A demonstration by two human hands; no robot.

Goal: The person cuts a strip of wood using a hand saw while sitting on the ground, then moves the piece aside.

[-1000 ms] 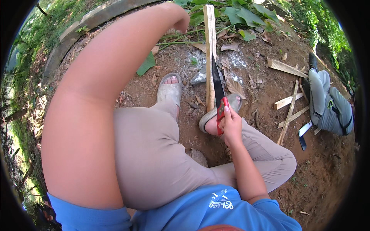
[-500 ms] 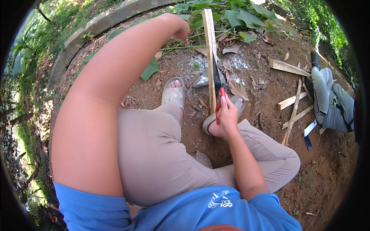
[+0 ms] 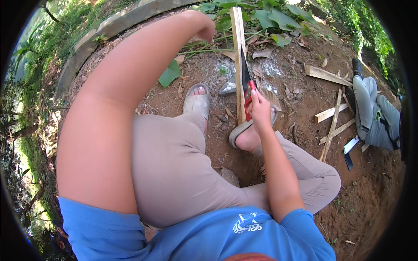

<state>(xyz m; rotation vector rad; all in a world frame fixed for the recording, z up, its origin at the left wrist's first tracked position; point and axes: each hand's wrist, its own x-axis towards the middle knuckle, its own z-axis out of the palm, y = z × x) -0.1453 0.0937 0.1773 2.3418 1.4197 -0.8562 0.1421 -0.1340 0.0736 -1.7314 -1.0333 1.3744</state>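
Saw: we've got a hand saw [image 3: 246, 89] with a red handle and a dark blade, lying right against the right side of the long plank, blade pointing away from us.
Plank: a long pale wooden plank [image 3: 238, 56] runs straight away from us over the dirt, its near end down by our right sandal and its far end up among the green leaves.
Right hand: our right hand [image 3: 260, 108] is wrapped tight around the red handle, fingers curled closed on it.
Left hand: our left hand [image 3: 203, 29] is way out at the end of a stretched arm, just left of the plank's far part; it looks curled, but we honestly can't tell if it's gripping anything or touching the wood.
Feet: left foot in a grey sandal [image 3: 197, 101] sits flat just left of the plank, the right sandal [image 3: 244, 129] is at the plank's near end, under the saw hand.
Ground: bare reddish dirt [image 3: 300, 78] with dry leaves and pale dust patches beside the plank.
Offcuts: a few wooden strips [image 3: 333, 119] lie scattered well off to the right.
Far right: a grey bag [image 3: 374, 114] lies past those strips.
Edge: a concrete curb [image 3: 126, 19] curves round the far left, with grass beyond it.
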